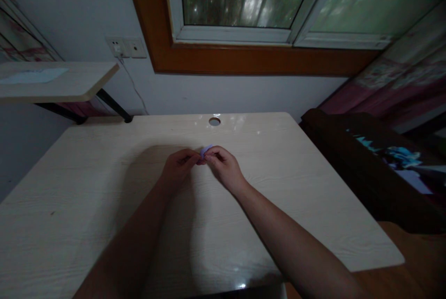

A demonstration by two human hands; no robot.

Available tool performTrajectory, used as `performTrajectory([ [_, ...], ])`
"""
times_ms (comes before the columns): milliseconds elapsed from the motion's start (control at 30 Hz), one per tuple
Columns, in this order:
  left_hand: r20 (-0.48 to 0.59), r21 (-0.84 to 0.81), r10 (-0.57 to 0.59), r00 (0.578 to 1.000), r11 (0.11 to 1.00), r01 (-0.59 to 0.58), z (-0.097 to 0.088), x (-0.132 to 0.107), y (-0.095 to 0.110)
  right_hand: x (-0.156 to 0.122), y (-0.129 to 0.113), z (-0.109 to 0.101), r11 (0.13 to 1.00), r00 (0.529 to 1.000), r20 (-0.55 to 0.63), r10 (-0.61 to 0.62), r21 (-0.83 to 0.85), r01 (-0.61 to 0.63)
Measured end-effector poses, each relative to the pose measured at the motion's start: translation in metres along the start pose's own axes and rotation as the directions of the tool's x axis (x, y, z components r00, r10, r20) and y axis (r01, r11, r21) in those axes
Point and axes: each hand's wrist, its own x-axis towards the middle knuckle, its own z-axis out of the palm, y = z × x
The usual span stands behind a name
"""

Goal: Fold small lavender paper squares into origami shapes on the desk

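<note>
A small purple piece [205, 151], perhaps folded paper, is pinched between my two hands above the middle of the table [296, 187]. My left hand [179, 166] grips its left side with thumb and forefinger. From the right, my right hand [223, 164] holds the other side in a similar pinch, and a bit of purple sticks up over its fingertips. Fingers cover most of the piece, so its full shape is hidden. Both hands almost meet at the fingertips.
A raised shelf [101, 78] on black legs stands at the back left, bearing a white sheet [35, 75]. Near the table's back edge is a round hole [214, 121]. A cord [134, 85] hangs from the wall socket [118, 47]. Dark furniture [334, 150] with blue items stands right.
</note>
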Motion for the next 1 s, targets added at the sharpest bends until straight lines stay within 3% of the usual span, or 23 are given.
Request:
performTrajectory([
  [433,-0.028,-0.104,-0.065,0.997,0.993,0.062,0.004,0.004,-0.011,-0.001,0.0,0.0,0.999,1.0,-0.014,-0.007,-0.043,0.007],
  [1000,0.014,-0.165,-0.118,0.993,0.979,0.119,0.004,0.005,-0.018,-0.002,0.0,0.002,0.999,0.998,-0.054,-0.013,-0.045,0.01],
])
